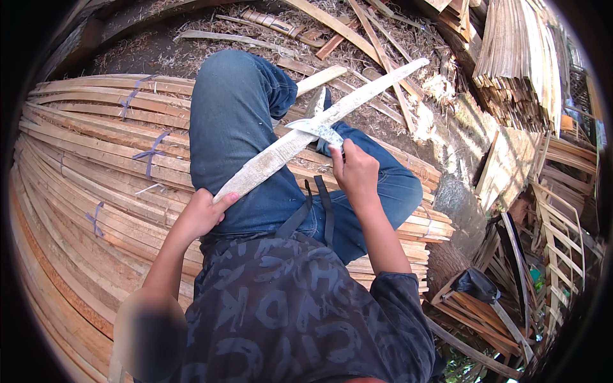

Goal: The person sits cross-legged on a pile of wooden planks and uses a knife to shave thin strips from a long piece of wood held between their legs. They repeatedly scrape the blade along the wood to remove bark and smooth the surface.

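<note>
A long pale wooden slat (271, 161) lies slantwise across my lap, its far end rising to the upper right. My left hand (203, 214) is closed round the slat's near end, thumb on top, by my left thigh. In my right hand (356, 169) I grip a knife (319, 129) with a curved, light metal blade. Its blade rests across the slat at about the middle; the handle is mostly hidden by my fingers.
Bundled wooden strips (128, 159) tied with purple cord (150, 153) lie beneath and left of me. Shavings and loose slats (338, 25) cover the ground ahead. A tall stack of boards (517, 64) stands at the far right, above a wooden lattice frame (562, 249).
</note>
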The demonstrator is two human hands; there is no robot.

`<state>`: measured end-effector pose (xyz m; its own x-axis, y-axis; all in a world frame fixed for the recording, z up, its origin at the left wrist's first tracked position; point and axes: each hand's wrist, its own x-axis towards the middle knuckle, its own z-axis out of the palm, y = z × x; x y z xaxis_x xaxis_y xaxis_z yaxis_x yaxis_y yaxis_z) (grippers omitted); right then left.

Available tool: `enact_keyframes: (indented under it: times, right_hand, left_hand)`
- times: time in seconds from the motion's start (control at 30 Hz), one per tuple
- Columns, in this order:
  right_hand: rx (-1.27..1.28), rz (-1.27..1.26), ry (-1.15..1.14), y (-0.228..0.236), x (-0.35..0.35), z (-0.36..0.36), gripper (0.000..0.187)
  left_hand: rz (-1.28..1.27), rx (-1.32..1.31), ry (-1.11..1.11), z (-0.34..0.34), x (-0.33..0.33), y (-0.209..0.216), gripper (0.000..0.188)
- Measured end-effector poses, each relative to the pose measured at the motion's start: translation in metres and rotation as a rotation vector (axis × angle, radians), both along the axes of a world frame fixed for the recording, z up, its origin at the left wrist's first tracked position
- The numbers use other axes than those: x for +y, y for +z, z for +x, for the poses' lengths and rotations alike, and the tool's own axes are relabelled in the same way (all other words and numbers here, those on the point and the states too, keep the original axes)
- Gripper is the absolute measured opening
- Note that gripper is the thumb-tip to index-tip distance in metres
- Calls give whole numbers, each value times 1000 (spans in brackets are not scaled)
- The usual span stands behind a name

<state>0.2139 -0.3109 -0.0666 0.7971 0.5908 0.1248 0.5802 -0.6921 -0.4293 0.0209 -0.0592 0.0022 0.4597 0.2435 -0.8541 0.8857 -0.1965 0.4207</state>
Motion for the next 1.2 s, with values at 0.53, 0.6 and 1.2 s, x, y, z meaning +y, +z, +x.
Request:
enact_keyframes:
  times: [0.53,0.6,1.2]
  right_hand:
    - [-28,-82,-17,13,-16,22,35]
    - [123,-106,-475,10,-40,67,41]
    - [145,-28,-381,45,-76,71,39]
  left_hand:
    - [-63,77,-19,9,4,11,56]
    - [-59,108,-40,6,3,11,55]
    - [-121,125,-17,8,12,11,58]
